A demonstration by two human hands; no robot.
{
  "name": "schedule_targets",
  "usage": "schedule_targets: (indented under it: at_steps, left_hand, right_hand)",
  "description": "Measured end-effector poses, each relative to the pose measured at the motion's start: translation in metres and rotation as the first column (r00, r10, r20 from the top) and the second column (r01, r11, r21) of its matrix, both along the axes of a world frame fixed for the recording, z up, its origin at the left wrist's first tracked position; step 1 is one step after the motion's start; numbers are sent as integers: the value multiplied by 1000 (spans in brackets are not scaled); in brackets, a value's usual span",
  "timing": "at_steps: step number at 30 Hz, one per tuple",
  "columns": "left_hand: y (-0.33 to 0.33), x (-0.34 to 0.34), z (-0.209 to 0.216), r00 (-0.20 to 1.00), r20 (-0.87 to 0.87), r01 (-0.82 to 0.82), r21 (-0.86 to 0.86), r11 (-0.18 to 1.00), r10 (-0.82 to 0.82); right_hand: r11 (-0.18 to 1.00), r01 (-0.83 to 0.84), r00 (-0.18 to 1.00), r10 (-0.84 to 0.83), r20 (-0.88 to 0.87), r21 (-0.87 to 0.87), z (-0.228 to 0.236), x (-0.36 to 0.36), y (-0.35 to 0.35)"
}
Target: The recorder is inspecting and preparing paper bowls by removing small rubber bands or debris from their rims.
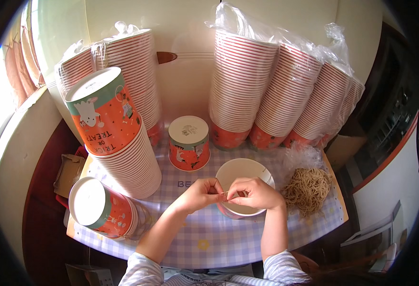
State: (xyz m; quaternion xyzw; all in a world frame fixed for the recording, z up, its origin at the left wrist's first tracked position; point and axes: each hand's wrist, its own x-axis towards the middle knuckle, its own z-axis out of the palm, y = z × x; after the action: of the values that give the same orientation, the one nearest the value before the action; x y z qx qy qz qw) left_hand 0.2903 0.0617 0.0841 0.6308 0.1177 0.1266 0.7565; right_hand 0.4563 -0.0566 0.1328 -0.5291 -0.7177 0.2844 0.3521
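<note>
An open paper bucket, white inside, stands upright in front of me at the table's near middle. Over its near rim my left hand and my right hand meet, fingertips pinched close together. A short bit of thin tan cord shows between them; most of it is hidden by the fingers. Another thin strand shows at the bucket's right inner wall. To the right of my right hand lies a tangled heap of tan cords, partly against a clear plastic bag.
One orange-and-green bucket sits upside down beyond my hands. Leaning nested stacks and a shorter stack stand on the left. Tall bagged stacks line the back. A checked cloth covers the table.
</note>
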Motion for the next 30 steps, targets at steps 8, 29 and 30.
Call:
schedule_targets:
  at_steps: [8, 29, 30]
  left_hand:
    - [0, -1, 3, 999, -32, -1, 10, 1000, 1]
    - [2, -1, -2, 1000, 22, 21, -1, 1000, -21]
    - [2, 0, -1, 1000, 24, 15, 4, 1000, -15]
  right_hand:
    - [999, 51, 998, -51, 44, 6, 0, -6, 1]
    - [984, 115, 983, -133, 130, 139, -4, -10, 6]
    - [984, 128, 984, -141, 105, 122, -5, -9, 6]
